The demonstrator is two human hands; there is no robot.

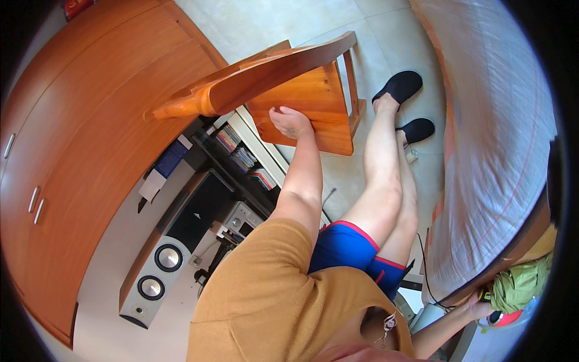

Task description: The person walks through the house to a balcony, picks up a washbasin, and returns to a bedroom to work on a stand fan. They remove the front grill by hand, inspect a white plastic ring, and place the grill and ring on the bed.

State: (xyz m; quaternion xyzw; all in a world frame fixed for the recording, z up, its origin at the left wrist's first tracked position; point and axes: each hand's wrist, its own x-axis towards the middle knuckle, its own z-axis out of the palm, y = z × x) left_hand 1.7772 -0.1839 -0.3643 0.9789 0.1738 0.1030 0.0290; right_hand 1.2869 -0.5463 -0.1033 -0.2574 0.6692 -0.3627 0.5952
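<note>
My left hand [291, 122] rests on the seat of a wooden chair [322, 90], its fingers loosely bent and apart, with nothing in them. The chair is varnished orange-brown, and its curved backrest points toward the wardrobe side. Far down at the lower right, my right hand [479, 308] is closed at the edge of a bunched green cloth [522, 286]. A small black and yellow object [484, 295] shows right by its fingers. What exactly the fingers grip is partly hidden. Below the cloth lies a red and dark round-ended thing [505, 317].
Along the right runs a bed with a pale striped cover [488, 151]. A wooden wardrobe [108, 120] fills the left. A tall speaker [166, 259], a silver audio unit [241, 218] and a shelf with books [244, 158] stand between. A black cable [424, 265] hangs beside the bed.
</note>
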